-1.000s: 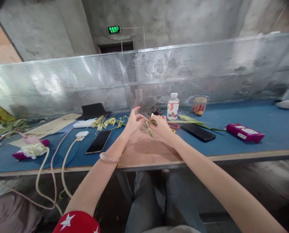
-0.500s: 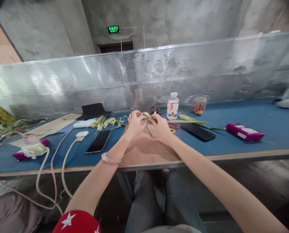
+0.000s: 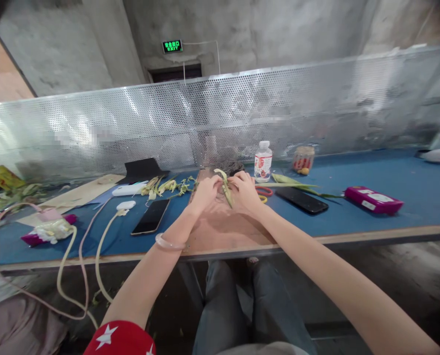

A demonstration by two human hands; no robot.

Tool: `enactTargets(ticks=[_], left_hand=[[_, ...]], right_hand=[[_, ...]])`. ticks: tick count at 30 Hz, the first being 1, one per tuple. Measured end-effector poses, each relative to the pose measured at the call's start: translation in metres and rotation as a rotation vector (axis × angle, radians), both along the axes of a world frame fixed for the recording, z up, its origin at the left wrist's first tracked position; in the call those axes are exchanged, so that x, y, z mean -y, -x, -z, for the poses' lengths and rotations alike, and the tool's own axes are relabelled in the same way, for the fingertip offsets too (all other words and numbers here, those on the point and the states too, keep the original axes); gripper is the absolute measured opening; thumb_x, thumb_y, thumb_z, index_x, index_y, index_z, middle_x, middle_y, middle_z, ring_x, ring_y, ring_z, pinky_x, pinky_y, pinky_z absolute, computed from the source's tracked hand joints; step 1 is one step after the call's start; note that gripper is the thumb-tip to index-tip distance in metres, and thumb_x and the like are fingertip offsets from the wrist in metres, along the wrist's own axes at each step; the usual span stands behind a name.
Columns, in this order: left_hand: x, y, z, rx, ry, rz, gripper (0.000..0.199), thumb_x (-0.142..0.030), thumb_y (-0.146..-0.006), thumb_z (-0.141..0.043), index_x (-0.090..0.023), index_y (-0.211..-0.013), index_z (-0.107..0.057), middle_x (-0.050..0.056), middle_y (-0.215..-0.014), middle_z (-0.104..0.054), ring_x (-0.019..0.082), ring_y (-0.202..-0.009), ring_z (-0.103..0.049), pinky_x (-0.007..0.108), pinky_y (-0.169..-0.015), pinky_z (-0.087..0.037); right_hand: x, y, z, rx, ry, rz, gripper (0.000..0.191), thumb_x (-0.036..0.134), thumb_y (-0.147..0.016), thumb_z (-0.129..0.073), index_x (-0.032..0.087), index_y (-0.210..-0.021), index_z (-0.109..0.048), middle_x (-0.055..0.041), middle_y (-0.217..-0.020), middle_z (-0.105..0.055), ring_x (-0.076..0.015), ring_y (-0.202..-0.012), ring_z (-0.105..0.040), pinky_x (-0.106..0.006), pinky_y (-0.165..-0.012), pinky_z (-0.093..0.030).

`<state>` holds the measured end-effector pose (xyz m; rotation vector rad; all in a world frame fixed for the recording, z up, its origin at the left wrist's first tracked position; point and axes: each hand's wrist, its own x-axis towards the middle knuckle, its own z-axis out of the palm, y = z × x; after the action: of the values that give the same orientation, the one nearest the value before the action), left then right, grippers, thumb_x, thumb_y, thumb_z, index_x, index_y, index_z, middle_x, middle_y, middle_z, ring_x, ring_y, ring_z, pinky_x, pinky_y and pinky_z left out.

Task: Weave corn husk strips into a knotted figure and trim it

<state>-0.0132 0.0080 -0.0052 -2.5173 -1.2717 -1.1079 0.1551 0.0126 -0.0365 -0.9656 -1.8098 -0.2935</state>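
Head view: left hand (image 3: 206, 192) and right hand (image 3: 244, 191), fingers (image 3: 241, 178) bent, pinch a tapering green leaf (image 3: 228, 196) over flat brown board (image 3: 223, 234).

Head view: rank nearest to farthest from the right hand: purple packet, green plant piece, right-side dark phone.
1. Green plant piece, between right hand and left hand.
2. Dark phone, right of the hands.
3. Purple packet, farther right.

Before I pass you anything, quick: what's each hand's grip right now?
Left hand: closed, holding the green plant piece.
Right hand: closed, holding the same piece from the other side.
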Motion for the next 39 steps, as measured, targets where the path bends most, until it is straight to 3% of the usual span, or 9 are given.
enactTargets(ticks=[6,12,17,21,27,31,33,36,39], left_hand=[[0.004,-0.001,-0.001,-0.05,-0.009,-0.049,0.024,-0.025,-0.091,-0.038,-0.02,-0.091,-0.062,0.004,-0.074,-0.064,0.017,-0.069,-0.057,0.026,-0.067,-0.041],[0.002,0.002,0.0,-0.25,-0.111,-0.182,0.028,-0.022,-0.09,-0.038,-0.025,-0.102,-0.063,0.005,-0.078,-0.065,0.022,-0.078,-0.056,0.03,-0.071,-0.038],[0.007,0.002,-0.003,-0.381,-0.15,-0.231,0.032,-0.015,-0.084,-0.042,-0.028,-0.105,-0.062,0.007,-0.087,-0.066,0.025,-0.089,-0.053,0.036,-0.078,-0.035],[0.008,0.003,-0.004,-0.418,-0.185,-0.233,0.032,-0.015,-0.084,-0.043,-0.028,-0.104,-0.063,0.009,-0.083,-0.067,0.026,-0.087,-0.051,0.039,-0.08,-0.033],[0.009,0.004,-0.002,-0.303,-0.166,-0.181,0.03,-0.019,-0.087,-0.042,-0.029,-0.106,-0.062,0.009,-0.087,-0.067,0.027,-0.091,-0.05,0.04,-0.084,-0.032],[0.016,-0.002,-0.003,-0.103,-0.279,-0.254,0.03,-0.028,-0.088,-0.045,-0.025,-0.116,-0.057,0.011,-0.114,-0.056,0.026,-0.109,-0.044,0.04,-0.093,-0.03],[0.017,-0.004,-0.003,-0.012,-0.301,-0.274,0.03,-0.037,-0.087,-0.048,-0.02,-0.11,-0.058,0.013,-0.12,-0.051,0.027,-0.113,-0.041,0.04,-0.096,-0.029],[0.014,-0.006,-0.004,0.016,-0.178,-0.214,0.028,-0.043,-0.087,-0.047,-0.018,-0.088,-0.062,0.009,-0.099,-0.06,0.025,-0.101,-0.049,0.039,-0.091,-0.033],[0.008,-0.007,-0.004,0.051,0.05,-0.064,0.04,-0.044,-0.091,-0.038,-0.017,-0.069,-0.059,0.003,-0.069,-0.06,0.018,-0.071,-0.054,0.03,-0.072,-0.04]], right_hand=[[0.007,-0.003,-0.002,0.074,-0.05,0.095,0.018,0.026,-0.089,-0.051,0.023,-0.084,-0.068,-0.0066,-0.097,-0.058,-0.0227,-0.095,-0.043,-0.038,-0.085,-0.027],[0.007,-0.004,-0.001,0.168,-0.081,0.183,0.018,0.021,-0.086,-0.051,0.02,-0.076,-0.066,-0.0065,-0.097,-0.058,-0.0233,-0.096,-0.039,-0.041,-0.088,-0.023],[0.009,-0.006,-0.002,0.225,-0.06,0.19,0.017,0.02,-0.084,-0.049,0.019,-0.078,-0.065,-0.0073,-0.101,-0.056,-0.0241,-0.097,-0.038,-0.042,-0.089,-0.023],[0.011,-0.006,-0.002,0.262,-0.051,0.157,0.018,0.02,-0.085,-0.048,0.02,-0.08,-0.065,-0.0083,-0.1,-0.057,-0.0253,-0.097,-0.038,-0.043,-0.089,-0.024],[0.008,-0.003,0.0,0.223,-0.035,0.114,0.016,0.02,-0.087,-0.047,0.019,-0.081,-0.062,-0.0082,-0.092,-0.061,-0.0245,-0.093,-0.043,-0.041,-0.086,-0.026],[0.003,0.0,0.002,0.166,-0.008,0.104,0.017,0.022,-0.089,-0.046,0.018,-0.078,-0.058,-0.007,-0.084,-0.063,-0.0222,-0.087,-0.049,-0.036,-0.082,-0.029],[0.002,0.0,0.001,0.141,-0.003,0.126,0.02,0.025,-0.091,-0.044,0.018,-0.076,-0.056,-0.0074,-0.084,-0.064,-0.0222,-0.086,-0.05,-0.035,-0.08,-0.029],[0.001,0.001,0.001,0.175,-0.019,0.147,0.021,0.025,-0.091,-0.043,0.018,-0.076,-0.056,-0.0078,-0.083,-0.064,-0.0226,-0.085,-0.051,-0.035,-0.08,-0.029],[0.001,0.002,0.002,0.237,-0.029,0.161,0.017,0.022,-0.089,-0.046,0.018,-0.077,-0.056,-0.0085,-0.083,-0.063,-0.0237,-0.086,-0.051,-0.035,-0.079,-0.03]])
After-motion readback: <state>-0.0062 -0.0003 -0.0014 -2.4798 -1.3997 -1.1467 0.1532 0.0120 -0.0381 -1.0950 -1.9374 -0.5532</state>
